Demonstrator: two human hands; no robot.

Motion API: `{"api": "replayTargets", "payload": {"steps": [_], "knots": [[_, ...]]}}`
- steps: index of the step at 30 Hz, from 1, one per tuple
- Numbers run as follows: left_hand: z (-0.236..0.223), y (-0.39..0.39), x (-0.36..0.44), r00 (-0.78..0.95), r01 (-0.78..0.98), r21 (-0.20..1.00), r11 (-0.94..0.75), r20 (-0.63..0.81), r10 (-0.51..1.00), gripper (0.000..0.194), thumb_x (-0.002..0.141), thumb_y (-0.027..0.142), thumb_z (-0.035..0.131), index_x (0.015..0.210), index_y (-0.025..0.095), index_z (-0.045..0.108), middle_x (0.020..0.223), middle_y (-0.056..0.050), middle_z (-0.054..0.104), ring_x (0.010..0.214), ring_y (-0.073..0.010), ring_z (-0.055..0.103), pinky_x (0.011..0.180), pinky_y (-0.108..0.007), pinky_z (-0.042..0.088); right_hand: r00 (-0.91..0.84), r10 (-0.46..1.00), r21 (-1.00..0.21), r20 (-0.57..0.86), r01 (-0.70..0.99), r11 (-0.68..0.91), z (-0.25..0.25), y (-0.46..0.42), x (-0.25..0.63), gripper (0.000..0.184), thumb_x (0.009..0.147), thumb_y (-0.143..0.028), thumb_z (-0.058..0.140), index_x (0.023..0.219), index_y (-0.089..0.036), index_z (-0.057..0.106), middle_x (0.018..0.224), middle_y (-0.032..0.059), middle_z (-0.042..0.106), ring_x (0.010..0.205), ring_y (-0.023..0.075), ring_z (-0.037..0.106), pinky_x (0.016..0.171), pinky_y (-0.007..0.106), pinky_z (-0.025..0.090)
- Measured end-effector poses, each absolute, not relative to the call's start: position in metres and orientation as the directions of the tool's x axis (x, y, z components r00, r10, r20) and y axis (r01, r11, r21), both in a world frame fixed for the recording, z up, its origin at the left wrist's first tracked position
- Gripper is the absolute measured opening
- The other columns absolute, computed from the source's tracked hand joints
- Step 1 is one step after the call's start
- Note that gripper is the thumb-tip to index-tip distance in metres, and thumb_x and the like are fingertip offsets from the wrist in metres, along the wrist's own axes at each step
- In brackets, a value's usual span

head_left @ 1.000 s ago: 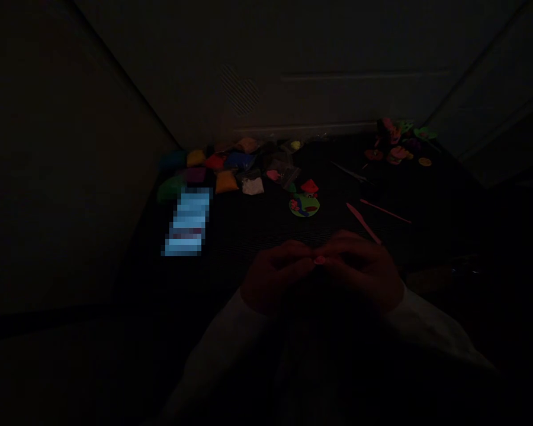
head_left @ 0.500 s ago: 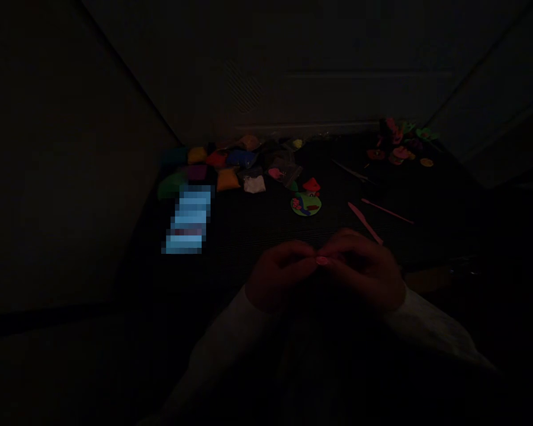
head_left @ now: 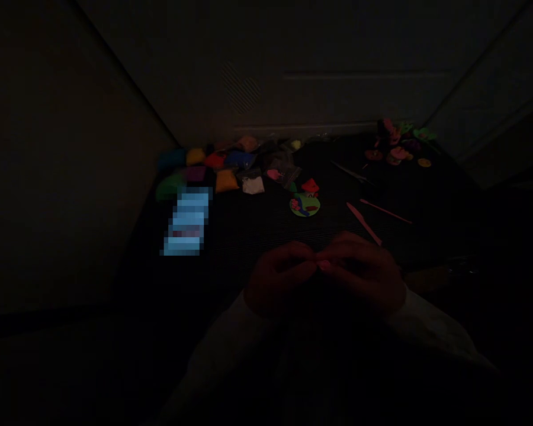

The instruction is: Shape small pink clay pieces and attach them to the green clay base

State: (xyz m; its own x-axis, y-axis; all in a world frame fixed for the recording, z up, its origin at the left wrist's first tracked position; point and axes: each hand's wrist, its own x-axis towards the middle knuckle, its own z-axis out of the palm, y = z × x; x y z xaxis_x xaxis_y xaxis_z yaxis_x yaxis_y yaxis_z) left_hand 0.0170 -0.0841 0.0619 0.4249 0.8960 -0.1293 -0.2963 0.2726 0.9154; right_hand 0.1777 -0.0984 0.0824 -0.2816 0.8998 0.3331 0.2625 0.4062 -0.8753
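Note:
Over the near edge of the dark table, my left hand (head_left: 282, 275) and my right hand (head_left: 366, 272) meet at their fingertips. Both pinch a small pink piece of modelling clay (head_left: 324, 265), most of it covered by the fingers. Just beyond my hands lies a round green clay disc (head_left: 298, 210) bearing a red-roofed mushroom house (head_left: 310, 187), a blue strip and pink flowers. Right of it rest a pink plastic clay knife (head_left: 364, 224) and a thin pink stick tool (head_left: 386, 211). The scene is very dark, so finger detail is faint.
Several bags of coloured clay, such as an orange one (head_left: 227, 180) and a white one (head_left: 253, 184), line the back left. A lit phone (head_left: 188, 222) lies before them. Scissors (head_left: 350, 172) are behind the tools. Finished clay figures (head_left: 397, 155) crowd the back right corner.
The pink clay has shifted and tilted slightly between my fingertips, while both hands stay nearly in place. The whole view has moved a little.

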Motion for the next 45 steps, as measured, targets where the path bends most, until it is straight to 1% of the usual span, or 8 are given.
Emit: {"api": "replayTargets", "payload": {"steps": [7,12,20,27,31,37,40,45], "knots": [[0.06,-0.083,0.019,0.471,-0.342,0.868,0.36,-0.173,0.865,0.007,0.063,0.022,0.063,0.068,0.018,0.064,0.074,0.001,0.057,0.067,-0.0111,0.051,0.064,-0.026,0.038,-0.302,0.892,-0.87,0.336,0.264,0.417,0.083,-0.098,0.178,0.021,0.071,-0.019,0.057,0.092,-0.024,0.06,0.075,0.0001,0.054,0.067,0.0085,0.049,0.057,0.022,0.041],[0.057,-0.084,0.023,0.493,-0.49,0.711,0.505,-0.252,0.833,0.004,0.061,0.018,0.064,0.065,0.018,0.062,0.072,0.0,0.061,0.068,-0.0106,0.053,0.064,-0.024,0.039,-0.269,0.906,-0.877,0.326,0.273,0.397,0.079,-0.097,0.179,0.027,0.071,-0.02,0.058,0.097,-0.026,0.058,0.073,-0.0013,0.051,0.066,0.0077,0.048,0.057,0.022,0.039],[0.065,-0.077,0.027,0.39,-0.756,0.471,0.454,-0.233,0.891,0.01,0.055,0.01,0.064,0.061,0.016,0.059,0.061,0.002,0.057,0.058,-0.0065,0.05,0.052,-0.018,0.037,-0.131,0.946,-0.857,0.297,0.4,0.325,0.066,-0.094,0.195,0.02,0.073,-0.024,0.055,0.092,-0.023,0.059,0.074,-0.0001,0.051,0.069,0.0098,0.049,0.062,0.024,0.04],[0.063,-0.067,0.028,0.312,-0.77,0.485,0.414,-0.28,0.908,0.012,0.058,0.007,0.058,0.063,0.018,0.057,0.063,0.002,0.056,0.059,-0.0072,0.049,0.052,-0.02,0.036,-0.048,0.959,-0.85,0.28,0.451,0.271,0.053,-0.092,0.213,0.021,0.073,-0.029,0.053,0.092,-0.023,0.059,0.085,0.0021,0.055,0.08,0.0138,0.05,0.069,0.029,0.041],[0.058,-0.066,0.027,0.365,-0.782,0.435,0.447,-0.263,0.893,0.01,0.059,0.009,0.059,0.066,0.016,0.058,0.066,0.001,0.058,0.062,-0.0077,0.05,0.053,-0.019,0.037,-0.024,0.956,-0.839,0.292,0.474,0.268,0.047,-0.092,0.221,0.021,0.074,-0.03,0.052,0.092,-0.023,0.059,0.086,0.0017,0.055,0.084,0.0155,0.051,0.077,0.034,0.039],[0.053,-0.064,0.028,0.354,-0.774,0.44,0.455,-0.296,0.887,0.007,0.062,0.01,0.061,0.065,0.016,0.058,0.063,0.001,0.057,0.059,-0.0072,0.049,0.051,-0.019,0.037,0.075,0.96,-0.813,0.269,0.552,0.184,0.047,-0.091,0.243,0.022,0.074,-0.033,0.051,0.093,-0.023,0.058,0.092,0.0026,0.056,0.085,0.0165,0.052,0.074,0.032,0.041],[0.051,-0.063,0.029,0.333,-0.765,0.466,0.444,-0.303,0.893,0.01,0.062,0.008,0.06,0.067,0.016,0.058,0.063,0.001,0.056,0.059,-0.0069,0.049,0.051,-0.018,0.037,0.154,0.936,-0.749,0.316,0.646,0.146,0.043,-0.087,0.264,0.022,0.075,-0.034,0.05,0.092,-0.023,0.058,0.094,0.0035,0.057,0.087,0.0178,0.053,0.075,0.032,0.041],[0.047,-0.061,0.031,0.33,-0.765,0.46,0.451,-0.322,0.887,0.01,0.061,0.006,0.06,0.064,0.015,0.057,0.062,0.001,0.056,0.056,-0.0055,0.048,0.049,-0.016,0.036,0.17,0.901,-0.525,0.399,0.848,0.073,0.027,-0.077,0.305,0.025,0.075,-0.034,0.048,0.092,-0.02,0.059,0.088,0.0061,0.057,0.083,0.0184,0.053,0.074,0.033,0.042]]}}
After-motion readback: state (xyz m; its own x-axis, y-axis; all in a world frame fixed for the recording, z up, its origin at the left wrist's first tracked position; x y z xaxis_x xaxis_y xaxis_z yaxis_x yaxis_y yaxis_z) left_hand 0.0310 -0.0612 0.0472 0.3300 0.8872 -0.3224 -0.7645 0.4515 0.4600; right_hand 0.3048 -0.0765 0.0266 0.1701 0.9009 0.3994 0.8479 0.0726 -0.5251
